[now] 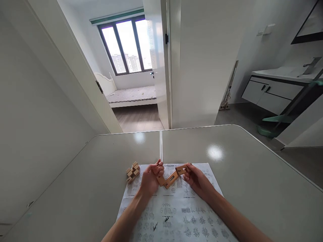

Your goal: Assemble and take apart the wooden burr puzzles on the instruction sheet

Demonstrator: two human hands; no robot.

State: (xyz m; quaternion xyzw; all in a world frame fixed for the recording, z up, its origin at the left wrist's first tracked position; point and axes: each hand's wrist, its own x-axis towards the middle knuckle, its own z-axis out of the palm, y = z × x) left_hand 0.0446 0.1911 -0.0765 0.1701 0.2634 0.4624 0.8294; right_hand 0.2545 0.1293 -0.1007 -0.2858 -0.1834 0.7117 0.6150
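In the head view, flat wooden puzzle pieces with dark numbers are strung out between my two hands. My right hand point(196, 178) pinches the end of one slotted puzzle piece point(181, 170), numbered at its side. Another slotted piece point(171, 180), marked 2, lies at an angle in the middle and meets it. My left hand point(150, 176) has its fingers curled in, closed at a third wooden piece point(160, 181) that it partly hides. Beneath them is a large white sheet point(176, 201) printed with line drawings of puzzles.
A small stack of interlocked wooden blocks point(133, 172) sits left of my left hand, by the sheet's edge. The grey-white table point(88, 195) has a seam point(161, 144) across its far part. Beyond it stand an open door point(157, 60), a bed point(133, 94) and a washbasin cabinet point(275, 90).
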